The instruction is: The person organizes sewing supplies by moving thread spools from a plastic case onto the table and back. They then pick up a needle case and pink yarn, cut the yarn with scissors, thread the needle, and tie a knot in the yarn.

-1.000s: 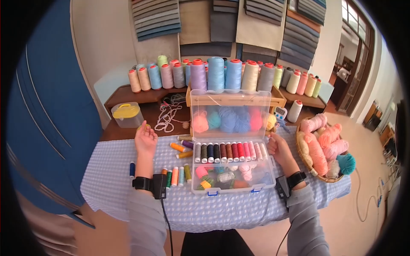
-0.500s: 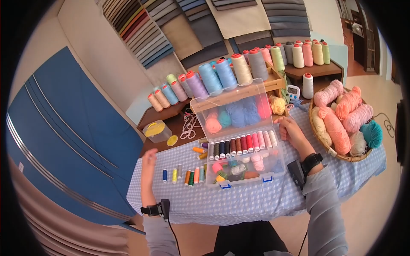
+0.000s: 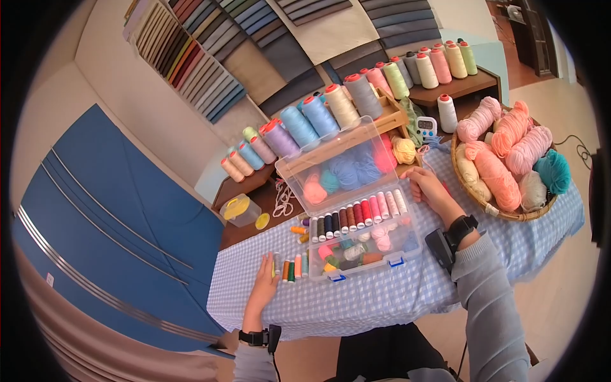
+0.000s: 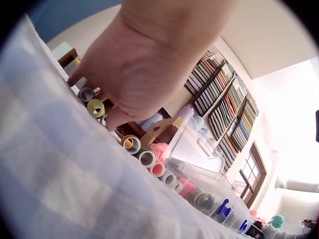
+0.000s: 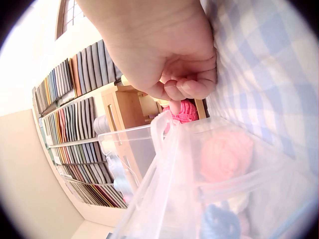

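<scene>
My left hand (image 3: 259,286) comes down beside loose thread spools on the checked cloth. In the left wrist view its thumb and fingers reach along either side of a yellow spool (image 4: 95,108) and a dark spool (image 4: 85,94). A grey spool (image 3: 277,260) shows at its fingertips in the head view. Several more spools (image 3: 298,267) stand in a row to its right. My right hand (image 3: 429,190), fingers curled, holds the side edge of the raised clear lid (image 3: 372,137). The clear plastic box (image 3: 366,268) contains a row of thread spools (image 3: 359,216), with yarn balls below.
A wicker basket (image 3: 490,209) of yarn skeins stands right of the box. Large thread cones (image 3: 299,126) line the back shelf. A small tub with a yellow lid (image 3: 237,207) and white cord (image 3: 282,198) lie behind the cloth. Fabric swatches hang on the wall.
My left hand has come down from a raised position onto the loose spools, hiding the navy one. My right hand stays at the lid edge. The head view has turned and tilted.
</scene>
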{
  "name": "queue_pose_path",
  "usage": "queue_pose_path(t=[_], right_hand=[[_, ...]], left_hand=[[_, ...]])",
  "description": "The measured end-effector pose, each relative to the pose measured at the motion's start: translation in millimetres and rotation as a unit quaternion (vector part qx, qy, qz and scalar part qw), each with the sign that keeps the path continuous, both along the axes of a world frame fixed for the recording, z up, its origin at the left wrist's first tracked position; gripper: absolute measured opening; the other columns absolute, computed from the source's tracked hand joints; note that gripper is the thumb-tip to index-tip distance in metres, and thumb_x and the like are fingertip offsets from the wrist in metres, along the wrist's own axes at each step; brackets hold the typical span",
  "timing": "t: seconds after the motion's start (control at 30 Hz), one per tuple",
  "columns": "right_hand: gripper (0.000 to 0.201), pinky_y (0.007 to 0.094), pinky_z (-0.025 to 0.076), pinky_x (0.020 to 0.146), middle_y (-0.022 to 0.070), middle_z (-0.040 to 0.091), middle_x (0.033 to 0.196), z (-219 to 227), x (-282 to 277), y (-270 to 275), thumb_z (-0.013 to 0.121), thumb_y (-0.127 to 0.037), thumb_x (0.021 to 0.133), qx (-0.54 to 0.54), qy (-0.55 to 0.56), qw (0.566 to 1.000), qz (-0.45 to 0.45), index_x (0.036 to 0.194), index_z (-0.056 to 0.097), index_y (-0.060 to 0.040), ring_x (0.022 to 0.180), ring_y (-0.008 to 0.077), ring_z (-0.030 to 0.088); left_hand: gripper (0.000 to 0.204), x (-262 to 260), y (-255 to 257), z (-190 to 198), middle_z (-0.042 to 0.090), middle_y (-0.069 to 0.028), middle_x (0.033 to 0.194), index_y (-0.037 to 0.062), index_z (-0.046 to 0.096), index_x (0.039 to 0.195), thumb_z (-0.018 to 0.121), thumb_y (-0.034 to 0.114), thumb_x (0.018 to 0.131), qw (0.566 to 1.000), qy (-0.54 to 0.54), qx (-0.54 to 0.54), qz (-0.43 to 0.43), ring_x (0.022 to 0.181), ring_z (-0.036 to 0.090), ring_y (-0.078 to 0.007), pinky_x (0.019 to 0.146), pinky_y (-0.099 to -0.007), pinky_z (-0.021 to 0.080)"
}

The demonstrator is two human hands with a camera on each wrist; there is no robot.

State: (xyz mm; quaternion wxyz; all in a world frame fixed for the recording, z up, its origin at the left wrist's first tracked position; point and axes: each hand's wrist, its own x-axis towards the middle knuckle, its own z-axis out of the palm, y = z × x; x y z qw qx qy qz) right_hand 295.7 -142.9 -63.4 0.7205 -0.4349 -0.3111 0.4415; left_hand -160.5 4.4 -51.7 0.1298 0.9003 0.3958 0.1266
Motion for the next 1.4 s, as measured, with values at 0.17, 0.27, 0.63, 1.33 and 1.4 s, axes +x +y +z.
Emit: queue_pose_path(t=[0.17,0.27,0.63,1.33,1.4], right_hand=[[0.016,0.0227,0.033,0.041,-0.0029,0.037,0.054,3,-1,0,0.044,-0.016,0.087,-0.009,-0.002,1.0,-0.006,0.09,0.053,-0.003,0.044,0.0076,0.035],[0.017,0.0228,0.034,0.041,-0.0022,0.038,0.055,1,0,0,0.043,-0.015,0.087,-0.009,-0.005,1.0,-0.012,0.09,0.054,-0.0026,0.044,0.0079,0.036],[0.017,0.0236,0.034,0.041,-0.0013,0.038,0.053,0,0,3,0.044,-0.016,0.086,-0.012,-0.016,1.0,-0.015,0.091,0.053,-0.0025,0.043,0.0087,0.036],[0.017,0.0226,0.035,0.042,-0.0018,0.04,0.056,0,0,4,0.045,-0.017,0.088,-0.035,-0.025,0.999,-0.016,0.092,0.054,-0.0032,0.046,0.0081,0.038],[0.017,0.0227,0.035,0.042,-0.0018,0.04,0.056,0,0,4,0.045,-0.018,0.088,-0.035,-0.026,0.999,-0.016,0.092,0.054,-0.0032,0.046,0.0081,0.039]], left_hand=[[0.054,7,-9,8,0.037,-0.0202,0.127,0.0069,0.034,0.131,0.051,0.002,0.08,0.996,-0.009,0.073,0.042,0.116,0.037,-0.038,0.097,-0.0384,0.032],[0.041,13,-10,10,0.044,-0.02,0.115,0.0064,0.042,0.122,0.051,0.005,0.082,0.994,-0.011,0.07,0.088,0.104,0.046,-0.0385,0.087,-0.0415,0.039],[0.029,67,-45,52,0.059,-0.0187,0.065,0.0007,0.048,0.096,0.047,0.029,0.088,0.976,0.012,0.141,0.168,0.06,0.059,-0.0361,0.054,-0.0433,0.044],[0.037,128,-97,77,0.058,-0.0158,0.059,0.0045,0.059,0.077,0.047,0.039,0.086,0.986,0.112,0.118,0.04,0.058,0.058,-0.0352,0.052,-0.0437,0.042],[0.035,128,-103,82,0.058,-0.014,0.06,0.005,0.058,0.079,0.05,0.038,0.085,0.983,0.145,0.11,0.039,0.059,0.058,-0.0342,0.051,-0.0419,0.04]])
